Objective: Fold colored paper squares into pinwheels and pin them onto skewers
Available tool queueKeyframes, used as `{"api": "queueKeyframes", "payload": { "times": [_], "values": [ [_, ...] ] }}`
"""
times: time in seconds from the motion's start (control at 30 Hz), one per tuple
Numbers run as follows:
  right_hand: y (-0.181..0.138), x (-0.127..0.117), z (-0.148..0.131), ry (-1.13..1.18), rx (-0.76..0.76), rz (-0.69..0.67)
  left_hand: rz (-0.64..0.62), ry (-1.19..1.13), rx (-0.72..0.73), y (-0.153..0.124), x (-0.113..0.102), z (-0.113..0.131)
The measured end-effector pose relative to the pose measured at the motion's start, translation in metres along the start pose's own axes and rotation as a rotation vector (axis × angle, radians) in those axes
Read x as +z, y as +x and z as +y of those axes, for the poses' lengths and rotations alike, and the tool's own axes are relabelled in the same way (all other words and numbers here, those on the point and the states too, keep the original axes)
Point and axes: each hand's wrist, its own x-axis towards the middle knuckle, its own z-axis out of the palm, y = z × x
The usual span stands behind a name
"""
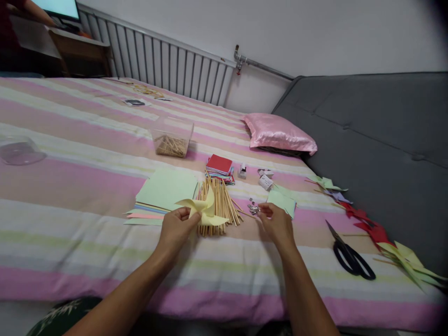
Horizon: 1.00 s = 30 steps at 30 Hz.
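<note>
Left hand (177,231) pinches pinwheel (209,210); right hand (278,226) curls beside metal bits (253,209).

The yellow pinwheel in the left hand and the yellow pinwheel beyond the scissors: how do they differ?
Position: the held pinwheel is gripped by the left hand, in front of the wooden sticks; the far-right pinwheel lies on the bed.
Surroundings: the held pinwheel is apart from other pinwheels, while the far-right pinwheel lies next to red ones.
Shared: both are yellow with folded blades.
</note>
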Motion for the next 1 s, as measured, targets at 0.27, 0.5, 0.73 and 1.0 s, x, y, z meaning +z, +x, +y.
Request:
{"api": "queueKeyframes", "payload": {
  "times": [0.27,0.5,0.73,1.0],
  "values": [
    [0.022,-0.004,0.041,-0.323,0.175,0.068,-0.009,0.000,-0.012,0.003,0.000,-0.001],
    [0.035,0.010,0.047,-0.287,0.079,0.015,-0.013,-0.017,-0.017,0.005,0.000,-0.002],
    [0.031,0.017,0.032,-0.152,-0.047,-0.043,-0.011,-0.026,-0.013,0.006,-0.001,-0.003],
    [0.017,0.001,0.003,-0.080,-0.091,0.016,-0.003,-0.027,0.001,0.006,-0.001,-0.003]
  ]
}}
